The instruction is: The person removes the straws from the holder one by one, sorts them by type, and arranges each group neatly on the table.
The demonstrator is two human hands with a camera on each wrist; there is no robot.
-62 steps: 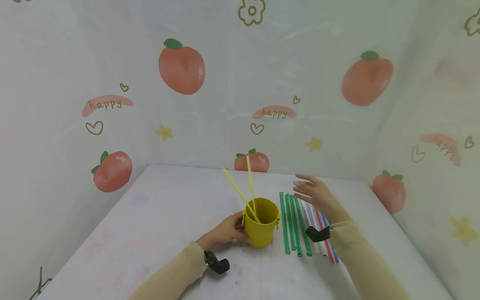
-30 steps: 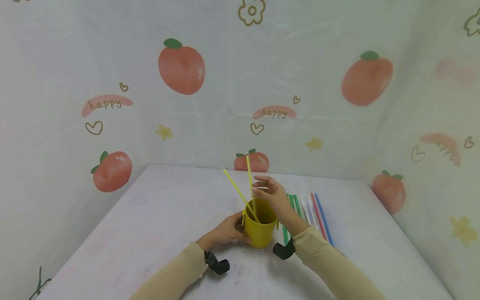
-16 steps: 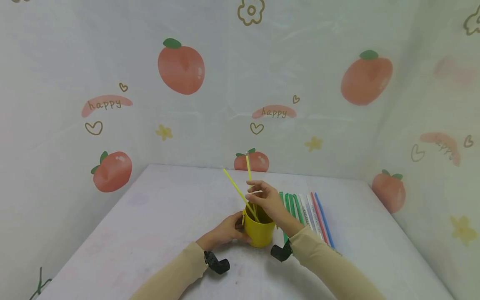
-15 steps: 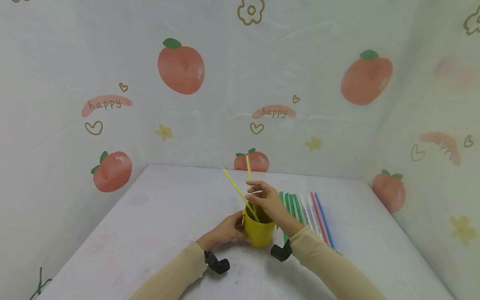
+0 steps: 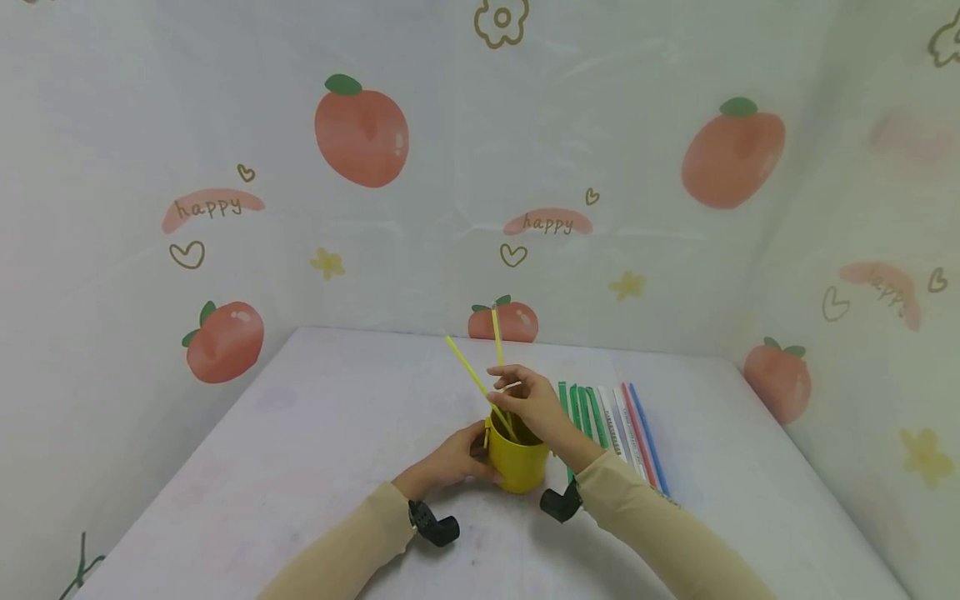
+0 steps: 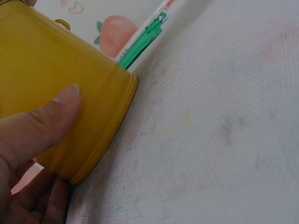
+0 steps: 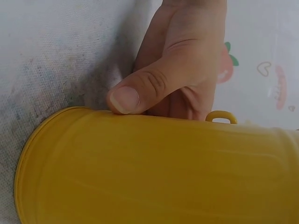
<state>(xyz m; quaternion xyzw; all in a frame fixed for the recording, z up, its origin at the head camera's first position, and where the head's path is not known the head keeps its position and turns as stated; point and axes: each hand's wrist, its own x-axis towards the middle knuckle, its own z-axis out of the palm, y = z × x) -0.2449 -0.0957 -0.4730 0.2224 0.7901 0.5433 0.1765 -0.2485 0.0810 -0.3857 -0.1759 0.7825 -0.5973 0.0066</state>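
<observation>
In the head view my left hand (image 5: 448, 460) holds a yellow metal bucket (image 5: 519, 468) by its left side. The left wrist view shows the thumb (image 6: 67, 100) flat on the bucket wall and the fingers near its base. Two thin yellow straws (image 5: 467, 363) lean in the bucket, their upper ends standing well above the rim. Over the bucket's mouth my right hand (image 5: 536, 408) has bent fingers, with a gap between thumb and forefinger. Its thumb tip overlaps the left straw, while the fingers hide part of the right one.
Right of the bucket, several green wrapped straws (image 5: 577, 408) lie side by side on the white table (image 5: 300, 433). Beyond them are white straws (image 5: 612, 421), a red one (image 5: 637, 429) and a blue one (image 5: 651, 437). A patterned cloth wall (image 5: 435, 250) rises behind the table.
My right hand has moved left from above the row of straws to the bucket's mouth, then sunk slightly toward the yellow straws. My left hand and the bucket have stayed put.
</observation>
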